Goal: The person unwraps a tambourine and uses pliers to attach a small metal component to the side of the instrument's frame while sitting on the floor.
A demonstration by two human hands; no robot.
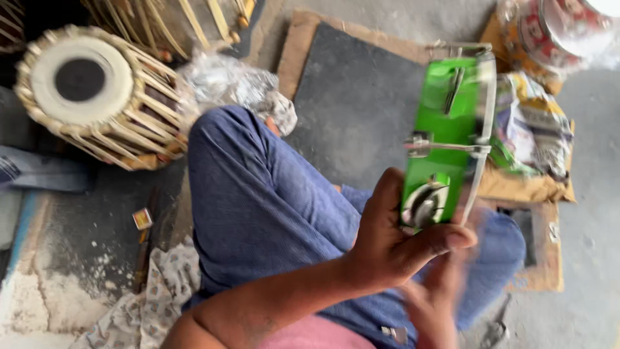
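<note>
left hand (394, 249): clamped on the lower edge of the tambourine (449, 139), thumb across the front, fingers behind the frame.
right hand (439, 304): below the left, motion-blurred; can't tell if it grips anything or how wide it sits.
tambourine: green frame, held edge-on over the lap, above the blue trouser leg (258, 207); off the floor.
hardware: tension rod (445, 147) with lug and metal rim (487, 116) look fitted; jingle (423, 205) sits in its slot by the thumb.
done, my read: frame, rim and at least one rod assembled.
left: can't judge; far side of frame hidden, head surface not visible from this angle.
tool: none clearly in hand; a dark metal item (496, 329) lies on the floor near the right hand, too blurred to identify.
around: laced drum (90, 97) on the floor to the left, well apart; dark mat (349, 97) ahead; packets (536, 129) just beyond the tambourine.
</note>
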